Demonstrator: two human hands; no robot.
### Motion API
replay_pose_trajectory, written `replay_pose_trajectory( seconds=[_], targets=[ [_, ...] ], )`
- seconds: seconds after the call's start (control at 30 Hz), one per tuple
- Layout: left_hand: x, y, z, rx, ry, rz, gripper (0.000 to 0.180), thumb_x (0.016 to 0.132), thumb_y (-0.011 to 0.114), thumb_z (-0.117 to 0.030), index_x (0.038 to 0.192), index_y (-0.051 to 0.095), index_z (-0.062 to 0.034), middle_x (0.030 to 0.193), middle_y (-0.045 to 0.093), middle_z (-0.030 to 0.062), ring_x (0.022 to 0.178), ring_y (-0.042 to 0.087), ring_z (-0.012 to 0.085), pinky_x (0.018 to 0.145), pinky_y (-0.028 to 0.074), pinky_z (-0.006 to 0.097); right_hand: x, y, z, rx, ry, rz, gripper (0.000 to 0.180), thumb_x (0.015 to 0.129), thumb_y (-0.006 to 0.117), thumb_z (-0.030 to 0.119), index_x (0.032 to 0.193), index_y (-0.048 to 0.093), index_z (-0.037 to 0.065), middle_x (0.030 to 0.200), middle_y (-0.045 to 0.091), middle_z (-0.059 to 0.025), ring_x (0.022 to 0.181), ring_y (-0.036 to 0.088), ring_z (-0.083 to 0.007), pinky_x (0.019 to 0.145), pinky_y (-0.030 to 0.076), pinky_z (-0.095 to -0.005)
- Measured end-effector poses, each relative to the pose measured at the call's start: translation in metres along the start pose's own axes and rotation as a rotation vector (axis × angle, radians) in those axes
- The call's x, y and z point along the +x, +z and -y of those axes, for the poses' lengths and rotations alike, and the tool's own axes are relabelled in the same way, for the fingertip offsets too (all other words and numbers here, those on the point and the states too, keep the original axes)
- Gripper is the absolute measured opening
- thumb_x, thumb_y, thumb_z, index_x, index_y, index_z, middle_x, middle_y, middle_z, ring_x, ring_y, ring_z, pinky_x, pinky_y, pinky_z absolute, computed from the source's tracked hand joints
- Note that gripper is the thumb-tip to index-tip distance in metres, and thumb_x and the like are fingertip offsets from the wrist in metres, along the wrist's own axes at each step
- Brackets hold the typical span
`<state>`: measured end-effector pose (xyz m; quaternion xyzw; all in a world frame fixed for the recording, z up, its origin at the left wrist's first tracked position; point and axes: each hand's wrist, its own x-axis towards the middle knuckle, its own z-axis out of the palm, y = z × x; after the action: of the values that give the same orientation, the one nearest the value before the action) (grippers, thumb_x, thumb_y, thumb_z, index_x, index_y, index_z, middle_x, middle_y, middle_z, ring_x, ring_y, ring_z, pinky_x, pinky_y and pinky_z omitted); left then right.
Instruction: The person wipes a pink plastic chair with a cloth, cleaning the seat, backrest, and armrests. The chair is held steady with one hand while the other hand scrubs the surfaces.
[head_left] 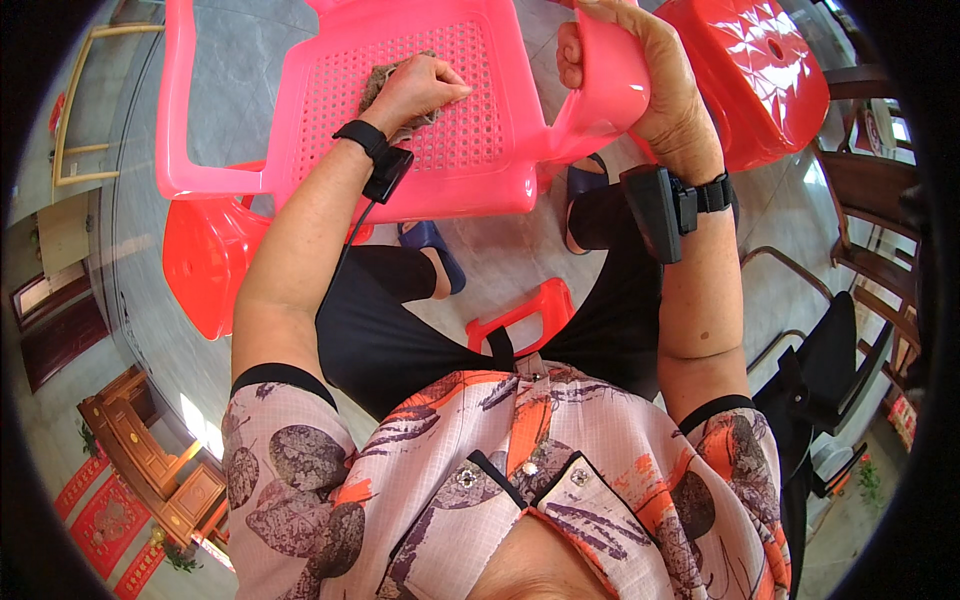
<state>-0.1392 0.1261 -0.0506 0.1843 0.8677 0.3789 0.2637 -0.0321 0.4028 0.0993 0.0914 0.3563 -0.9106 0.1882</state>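
Observation:
A pink plastic armchair (470, 195) with a perforated seat stands right in front of me. On that seat my left hand (412, 92) presses down a crumpled grey-brown cloth (377, 86), its fingers closed. Part of the cloth is hidden beneath the palm. My right hand (655, 85) is wrapped around the chair's right armrest (608, 85), thumb on top and fingertips curled over the inner side. Dark straps with black boxes sit on both wrists.
Red plastic stools stand right of the chair (755, 80) and at its left (205, 260). Another small red stool (530, 312) is low between my legs. Dark wooden chairs (870, 190) line the right side. A wooden cabinet (150, 440) lies far left. The floor (235, 60) is grey tile.

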Motion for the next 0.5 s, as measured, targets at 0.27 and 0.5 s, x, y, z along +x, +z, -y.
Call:
replay_pose_trajectory(
  seconds=[0.27,0.5],
  targets=[
    [-0.0051,-0.0006,-0.0096,-0.044,-0.024,-0.004,0.028,0.084,0.081,-0.028,0.089,0.079,-0.0008,0.073,0.073,0.0058,0.066,0.067,0.0119,0.062,0.054,0.03,-0.0009,0.0018,-0.0003,0.021,-0.002,-0.007,0.042,0.098,0.061,0.017,0.134,0.052,-0.001,0.082,0.068,-0.012,0.068,0.066,-0.0227,0.066,0.056,-0.0332],
    [-0.0055,0.0043,-0.0042,-0.005,0.004,-0.073,0.028,0.084,0.082,-0.03,0.089,0.079,-0.0029,0.073,0.072,0.0047,0.067,0.066,0.0113,0.062,0.053,0.031,-0.001,0.0035,0.0009,0.029,0.01,-0.024,0.042,0.098,0.06,0.017,0.135,0.051,-0.001,0.081,0.067,-0.0122,0.068,0.066,-0.0228,0.066,0.056,-0.0335]
  ],
)
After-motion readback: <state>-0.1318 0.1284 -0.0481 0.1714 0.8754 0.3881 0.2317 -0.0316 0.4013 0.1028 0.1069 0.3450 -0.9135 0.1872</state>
